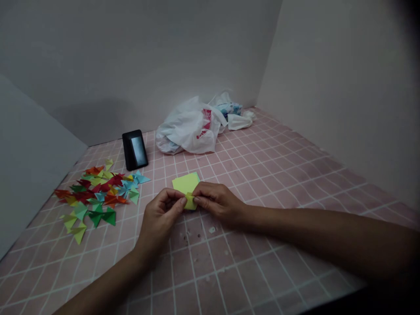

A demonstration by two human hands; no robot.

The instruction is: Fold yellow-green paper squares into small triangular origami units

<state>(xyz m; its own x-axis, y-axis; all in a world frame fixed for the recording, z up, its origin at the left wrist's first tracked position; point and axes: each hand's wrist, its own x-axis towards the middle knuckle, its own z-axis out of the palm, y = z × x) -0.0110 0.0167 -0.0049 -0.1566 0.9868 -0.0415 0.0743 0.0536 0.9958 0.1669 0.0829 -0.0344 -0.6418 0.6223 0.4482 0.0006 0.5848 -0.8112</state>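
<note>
My left hand (161, 216) and my right hand (217, 202) meet over the pink tiled floor (262, 175), both pinching a small folded yellow paper piece (190, 201) between fingertips. Just behind it lies a small stack of yellow-green paper squares (185, 181), flat on the tiles. A pile of several folded paper triangles (96, 192) in red, green, yellow, orange and light blue is spread to the left of my left hand.
A black phone (134, 149) leans upright behind the pile. White plastic bags (193, 127) lie against the back wall, with a crumpled white one (241, 120) beside them. Grey walls close in at left, back and right.
</note>
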